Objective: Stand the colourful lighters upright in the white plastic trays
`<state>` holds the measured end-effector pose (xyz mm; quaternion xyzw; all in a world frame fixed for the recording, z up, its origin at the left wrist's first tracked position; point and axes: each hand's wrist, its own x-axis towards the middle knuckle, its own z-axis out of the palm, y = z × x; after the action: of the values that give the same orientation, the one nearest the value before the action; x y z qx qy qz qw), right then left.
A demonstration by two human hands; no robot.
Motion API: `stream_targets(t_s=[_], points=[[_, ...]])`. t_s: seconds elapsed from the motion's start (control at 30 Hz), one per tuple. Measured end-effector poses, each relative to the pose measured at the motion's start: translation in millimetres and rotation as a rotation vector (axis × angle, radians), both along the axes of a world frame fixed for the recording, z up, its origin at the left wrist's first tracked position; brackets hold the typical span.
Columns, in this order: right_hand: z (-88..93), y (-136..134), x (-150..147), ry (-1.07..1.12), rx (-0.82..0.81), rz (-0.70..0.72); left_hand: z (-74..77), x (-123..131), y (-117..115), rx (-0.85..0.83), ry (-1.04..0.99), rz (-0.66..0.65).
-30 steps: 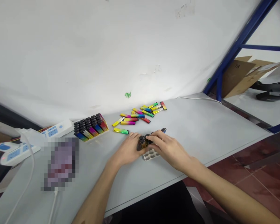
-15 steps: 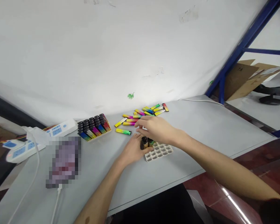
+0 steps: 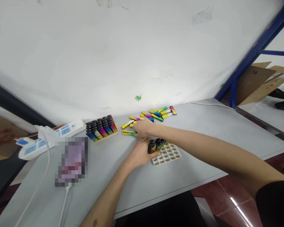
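Observation:
A white tray [image 3: 171,155] with rows of empty sockets lies on the grey table [image 3: 203,138]. A few black-topped lighters [image 3: 156,144] stand in its far left corner. My left hand [image 3: 140,154] rests against the tray's left side, fingers curled beside those lighters. My right hand [image 3: 144,127] reaches over the tray to a scatter of rainbow-coloured lighters [image 3: 151,115] lying flat near the wall. Its fingers close over one at the pile's near left end, by a yellow-green lighter [image 3: 128,133].
A full tray of upright lighters [image 3: 101,127] stands to the left. White power strips [image 3: 49,135] with cables and a phone [image 3: 72,160] on a charging lead lie further left. A blue rack post [image 3: 251,53] and cardboard boxes [image 3: 260,80] are at the right.
My right hand has left the tray and stretched away and left to the loose lighters. The tray's empty sockets are now uncovered. My left hand has stayed by the tray.

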<state>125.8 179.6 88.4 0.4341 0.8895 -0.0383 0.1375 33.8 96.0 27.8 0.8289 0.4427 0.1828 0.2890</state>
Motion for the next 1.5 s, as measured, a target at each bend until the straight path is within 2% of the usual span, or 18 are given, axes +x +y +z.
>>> stream_targets(t_s=[0.1, 0.2, 0.27, 0.4, 0.5, 0.67, 0.77, 0.87, 0.97, 1.23, 1.5], points=[[9.8, 1, 14, 0.135, -0.024, 0.008, 4.6, -2, -1, -0.026, 0.042, -0.030], [18.8, 2, 44, 0.463, -0.055, -0.052, 8.4, -3, -2, -0.046, 0.062, -0.044], [19.1, 1, 68, 0.711, -0.139, -0.150, 9.2, -3, -2, -0.046, 0.057, -0.034], [3.2, -7, 116, 1.273, -0.356, -0.394, 7.4, -4, 0, -0.069, 0.038, -0.051], [-18.7, -16, 144, 1.504, -0.350, -0.546, 5.9, -3, 1, -0.085, 0.047, -0.055], [-59.0, -31, 170, 1.533, -0.266, -0.790, 6.2, -4, 2, -0.073, 0.103, -0.029], [-71.6, -38, 174, 1.537, -0.181, -0.800, 8.0, -5, 3, -0.064, 0.123, -0.016], [-71.4, -43, 172, 1.594, -0.121, -0.714, 10.2, -6, 4, -0.064, 0.130, 0.004], [-67.0, -46, 170, 1.686, -0.159, -0.701, 11.0, -6, 4, -0.066, 0.141, 0.019], [-65.1, -43, 169, 1.805, -0.418, -0.933, 9.7, -6, 5, -0.048, 0.138, 0.034], [-60.0, -44, 168, 1.798, -0.447, -1.003, 12.7, -5, 5, -0.067, 0.137, 0.024]])
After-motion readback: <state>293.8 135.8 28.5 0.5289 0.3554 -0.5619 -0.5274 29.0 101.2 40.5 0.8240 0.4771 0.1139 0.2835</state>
